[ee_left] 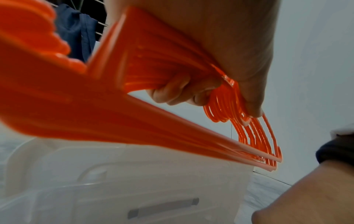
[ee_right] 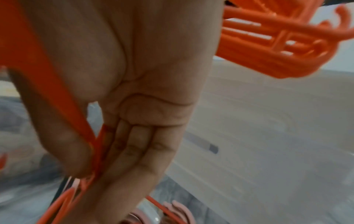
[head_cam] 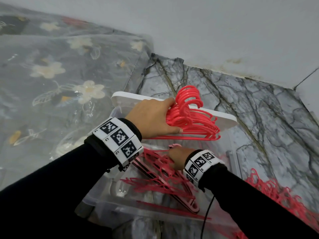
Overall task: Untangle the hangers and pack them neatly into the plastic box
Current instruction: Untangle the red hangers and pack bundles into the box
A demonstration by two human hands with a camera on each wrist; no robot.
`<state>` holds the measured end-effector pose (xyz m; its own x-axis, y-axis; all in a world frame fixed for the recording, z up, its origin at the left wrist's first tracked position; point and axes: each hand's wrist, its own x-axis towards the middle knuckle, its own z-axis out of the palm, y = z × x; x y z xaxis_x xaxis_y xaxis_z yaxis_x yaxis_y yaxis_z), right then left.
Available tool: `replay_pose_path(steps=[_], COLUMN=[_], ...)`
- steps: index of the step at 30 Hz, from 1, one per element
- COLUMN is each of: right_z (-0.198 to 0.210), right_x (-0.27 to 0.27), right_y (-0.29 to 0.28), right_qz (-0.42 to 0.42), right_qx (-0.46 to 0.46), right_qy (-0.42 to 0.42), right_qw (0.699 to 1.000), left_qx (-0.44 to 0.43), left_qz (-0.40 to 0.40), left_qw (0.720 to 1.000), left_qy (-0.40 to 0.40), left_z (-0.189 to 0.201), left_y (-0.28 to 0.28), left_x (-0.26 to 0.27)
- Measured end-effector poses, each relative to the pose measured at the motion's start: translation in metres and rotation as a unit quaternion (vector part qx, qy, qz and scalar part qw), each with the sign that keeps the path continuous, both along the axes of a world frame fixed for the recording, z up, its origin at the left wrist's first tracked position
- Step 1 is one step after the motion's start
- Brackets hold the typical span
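I'm gripping a stacked bundle of hangers in my left hand above the plastic box, my right hand pinching a single hanger inside it.

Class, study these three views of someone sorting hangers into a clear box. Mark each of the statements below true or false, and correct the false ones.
1. The left hand grips a bundle of red hangers. True.
2. The plastic box holds no hangers yet. False: several hangers already lie inside it.
3. The right hand pinches a hanger between thumb and fingers. True.
4. The white lid covers the box. False: it is off, beyond the box.
5. More hangers lie on the floor to the right. True.
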<state>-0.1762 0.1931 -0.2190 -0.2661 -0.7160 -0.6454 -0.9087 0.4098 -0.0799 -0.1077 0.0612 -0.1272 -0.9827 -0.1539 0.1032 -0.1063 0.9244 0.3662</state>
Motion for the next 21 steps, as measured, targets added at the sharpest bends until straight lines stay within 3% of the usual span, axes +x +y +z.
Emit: replay_pose_path(steps=[3,6,10,15,21], right_z=[0.01,0.017,0.021,0.037,0.059], right_x=[-0.009,-0.019,-0.021,-0.019,-0.016], right_y=[0.01,0.022,0.031,0.031,0.037], right_qz=[-0.048,-0.14,-0.304,-0.31,-0.373], right_qx=[0.001,0.005,-0.052,-0.125,-0.215], right_qy=[0.01,-0.05,-0.238,-0.223,-0.323], right_qw=[0.999,0.989,0.921,0.916,0.843], left_qx=[-0.008,-0.01,-0.014,-0.009,-0.002], left_qz=[0.002,0.007,0.013,0.031,0.076], left_qw=[1.0,1.0,1.0,0.999,0.996], left_qy=[0.002,0.001,-0.001,0.015,0.051], left_z=[0.0,0.001,0.002,0.001,0.003], left_y=[-0.001,-0.001,-0.001,-0.002,-0.007], left_x=[0.0,0.0,0.0,0.0,-0.002])
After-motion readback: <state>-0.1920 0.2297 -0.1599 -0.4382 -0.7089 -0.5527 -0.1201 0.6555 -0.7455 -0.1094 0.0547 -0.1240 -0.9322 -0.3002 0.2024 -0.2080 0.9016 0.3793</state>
